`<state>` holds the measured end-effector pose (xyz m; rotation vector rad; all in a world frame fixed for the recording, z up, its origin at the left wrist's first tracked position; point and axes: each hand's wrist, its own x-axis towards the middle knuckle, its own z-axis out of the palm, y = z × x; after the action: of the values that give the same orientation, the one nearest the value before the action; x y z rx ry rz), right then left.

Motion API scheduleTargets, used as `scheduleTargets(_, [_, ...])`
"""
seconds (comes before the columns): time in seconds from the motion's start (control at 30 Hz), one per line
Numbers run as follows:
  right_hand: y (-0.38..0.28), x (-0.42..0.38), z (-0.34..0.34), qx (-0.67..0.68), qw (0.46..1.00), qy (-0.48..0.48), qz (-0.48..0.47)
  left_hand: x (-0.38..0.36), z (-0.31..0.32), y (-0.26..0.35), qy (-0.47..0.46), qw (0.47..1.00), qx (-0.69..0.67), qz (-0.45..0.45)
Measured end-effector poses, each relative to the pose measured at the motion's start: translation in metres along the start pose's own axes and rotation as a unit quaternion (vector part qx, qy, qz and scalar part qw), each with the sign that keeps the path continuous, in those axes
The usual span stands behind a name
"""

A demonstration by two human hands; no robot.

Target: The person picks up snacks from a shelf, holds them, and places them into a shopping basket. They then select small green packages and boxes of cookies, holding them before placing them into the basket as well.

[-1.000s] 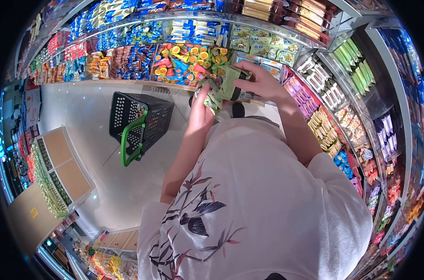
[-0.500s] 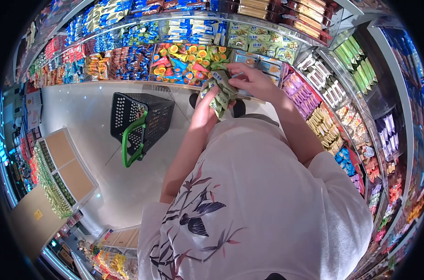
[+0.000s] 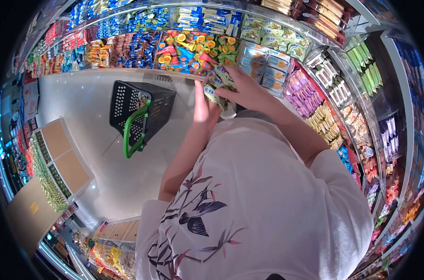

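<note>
Several small green snack packets (image 3: 215, 97) lie bunched between my two hands, in front of the shelf edge. My left hand (image 3: 203, 103) supports them from the left and below, with its thumb pointing up beside them. From the right, my right hand (image 3: 242, 88) has its thumb and fingers round the packets, pressing on them. Just beyond my hands is a compartment of colourful fruit-patterned packets (image 3: 193, 49). Similar green packets (image 3: 272, 35) fill a compartment further up and to the right.
A dark basket (image 3: 158, 102) with a green handle (image 3: 128, 135) stands on the floor to the left. Curved shelves of sweets run along the front and right. Blue-and-white boxes (image 3: 272, 77) sit right of my hands. A display stand (image 3: 64, 158) is at the far left.
The view has shifted slightly, so more of the blue-and-white boxes shows. My right hand has come down over the packets, and my left hand has opened out somewhat along their left side.
</note>
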<state>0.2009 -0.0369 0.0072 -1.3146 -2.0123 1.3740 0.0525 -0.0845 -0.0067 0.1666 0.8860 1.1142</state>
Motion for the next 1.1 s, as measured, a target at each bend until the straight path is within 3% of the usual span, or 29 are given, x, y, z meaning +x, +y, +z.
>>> scheduleTargets(0.1, [-0.023,0.000,0.015,0.055,0.997,0.033,-0.047,-0.011,-0.023,0.015,-0.043,0.997,-0.069,-0.013])
scheduleTargets(0.33, [-0.081,0.010,0.118,0.043,0.997,0.014,-0.063,-0.085,-0.104,0.064,-0.077,0.992,-0.068,0.071])
scheduleTargets(0.47, [-0.146,0.022,0.199,0.003,0.992,-0.007,-0.127,-0.142,-0.175,0.104,-0.042,0.989,-0.090,0.108])
scheduleTargets(0.5, [-0.167,0.023,0.217,0.009,0.995,-0.041,-0.095,-0.157,-0.196,0.116,-0.045,0.990,-0.069,0.112])
scheduleTargets(0.6, [-0.210,0.029,0.273,-0.022,0.987,-0.045,-0.153,-0.190,-0.236,0.140,-0.033,0.975,-0.081,0.203])
scheduleTargets(0.63, [-0.222,0.031,0.288,0.027,0.989,-0.066,-0.128,-0.199,-0.252,0.147,-0.030,0.975,-0.089,0.200])
scheduleTargets(0.77, [-0.233,0.050,0.330,0.025,0.983,-0.138,-0.120,-0.216,-0.292,0.160,-0.006,0.966,-0.171,0.193])
scheduleTargets(0.97, [-0.245,0.094,0.356,-0.059,0.970,-0.196,-0.131,-0.202,-0.339,0.168,0.025,0.964,-0.155,0.217])
scheduleTargets(1.1, [-0.245,0.132,0.380,0.000,0.955,-0.269,-0.129,-0.208,-0.373,0.174,0.080,0.957,-0.154,0.231])
